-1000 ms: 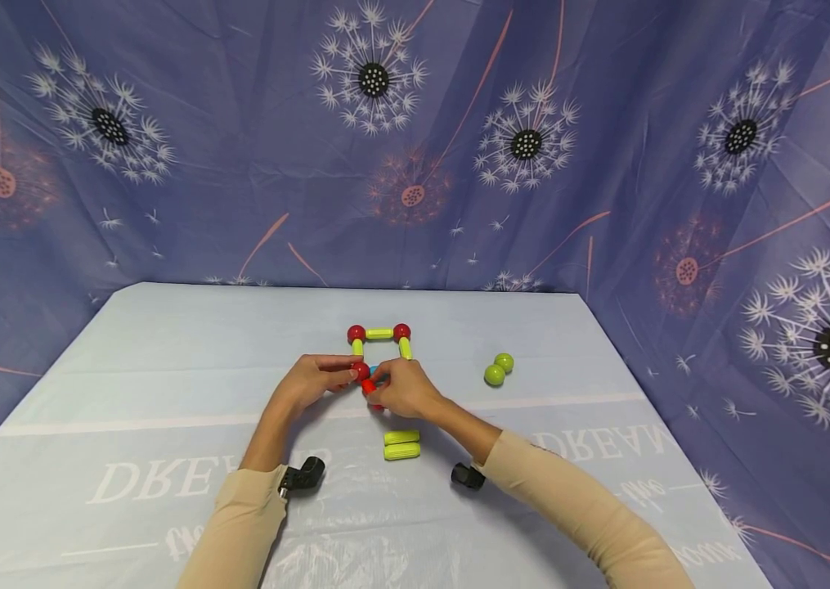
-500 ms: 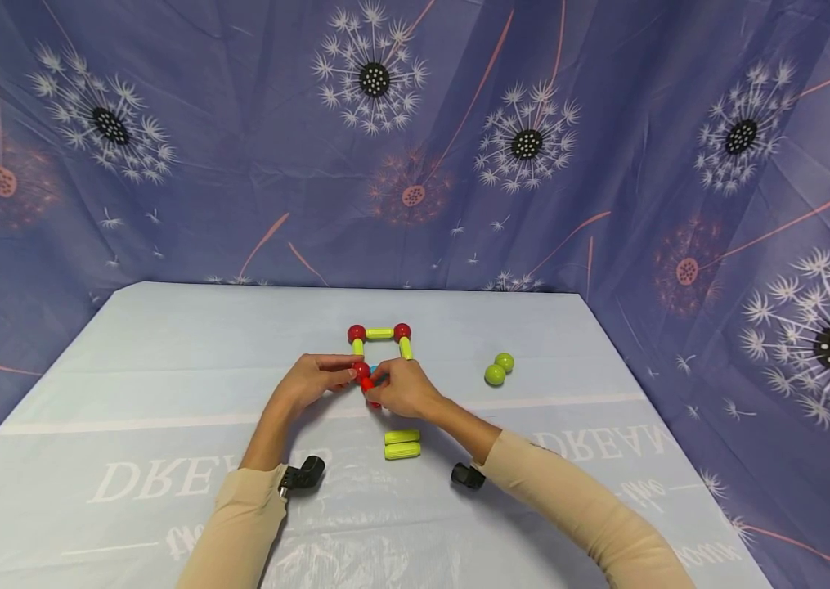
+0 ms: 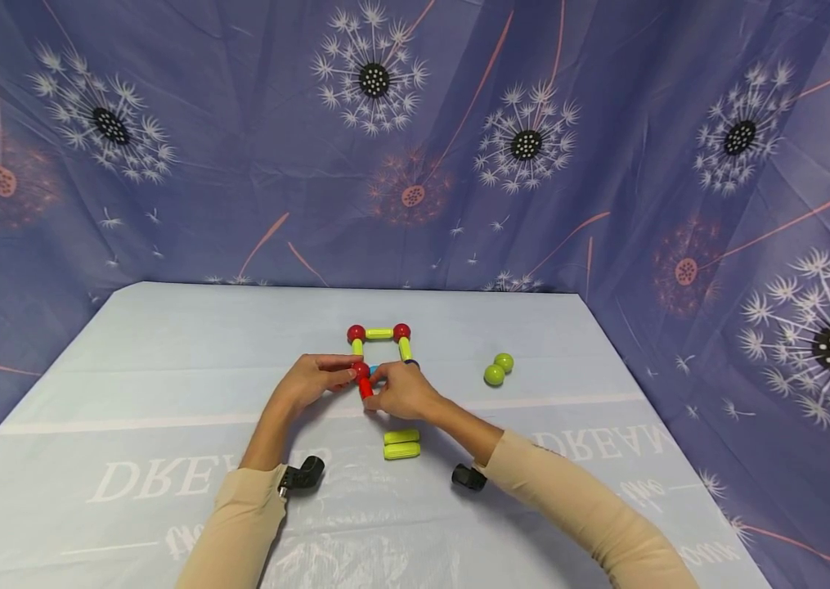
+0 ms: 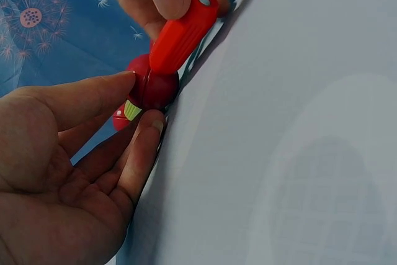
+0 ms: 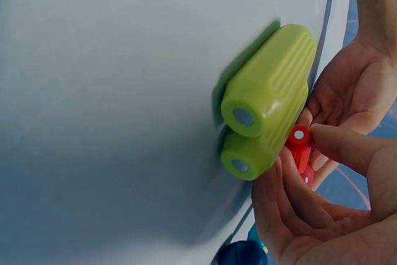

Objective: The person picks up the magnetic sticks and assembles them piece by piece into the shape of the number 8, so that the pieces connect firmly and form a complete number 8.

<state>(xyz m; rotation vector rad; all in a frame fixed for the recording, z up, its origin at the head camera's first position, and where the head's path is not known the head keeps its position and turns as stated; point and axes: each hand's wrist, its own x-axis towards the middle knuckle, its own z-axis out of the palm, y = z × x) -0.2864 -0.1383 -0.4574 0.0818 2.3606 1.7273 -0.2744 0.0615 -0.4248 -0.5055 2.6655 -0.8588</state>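
My left hand [image 3: 317, 379] pinches a dark red ball [image 3: 361, 370] at the near left corner of a frame of rods and balls; its thumb and fingertips show on the ball [image 4: 160, 88] in the left wrist view. With thumb and fingers, my right hand [image 3: 406, 391] holds a bright red rod [image 3: 365, 387], whose far end touches that ball. The rod's free end [image 5: 299, 134] shows a silver disc in the right wrist view. A blue rod [image 3: 374, 370] is partly hidden behind the right hand, beside a dark blue ball [image 3: 412, 363].
Behind the hands, a yellow-green rod [image 3: 379, 334] joins two red balls [image 3: 356, 333]. Two loose yellow-green rods [image 3: 402, 450] lie side by side nearer the front. Two green balls [image 3: 494, 375] sit to the right. A patterned curtain [image 3: 260, 147] hangs behind the table [image 3: 186, 352].
The red rod has swung from a slant to the right toward more upright in the head view, along with my right fingers. More of the dark blue ball shows. My left hand has stayed put.
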